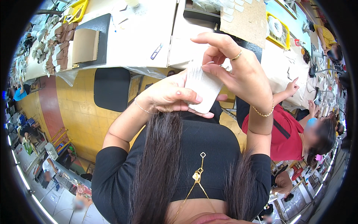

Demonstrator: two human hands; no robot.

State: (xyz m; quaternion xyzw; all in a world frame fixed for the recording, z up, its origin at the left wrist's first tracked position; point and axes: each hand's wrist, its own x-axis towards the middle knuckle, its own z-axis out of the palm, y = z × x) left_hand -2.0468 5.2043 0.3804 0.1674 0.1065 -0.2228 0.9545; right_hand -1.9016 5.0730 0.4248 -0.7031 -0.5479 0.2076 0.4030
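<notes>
My left hand (169,95) grips a white, finely ribbed rectangular piece (202,87) from below, thumb across its lower face. My right hand (233,65) pinches the top edge of the same piece with thumb and forefinger; it wears a ring and a gold bracelet. Both hands hold the piece in the air in front of my chest, just short of the pale worktable (145,33). A small blue-handled thread snipper (156,51) lies on the table beyond my left hand.
A dark board with a brown cardboard sheet (85,45) lies on the table's left. Yellow trays (278,30) and a cork-brown panel (244,16) sit further back. A black stool (112,89) stands under the table. A person in a red shirt (287,134) works at my right.
</notes>
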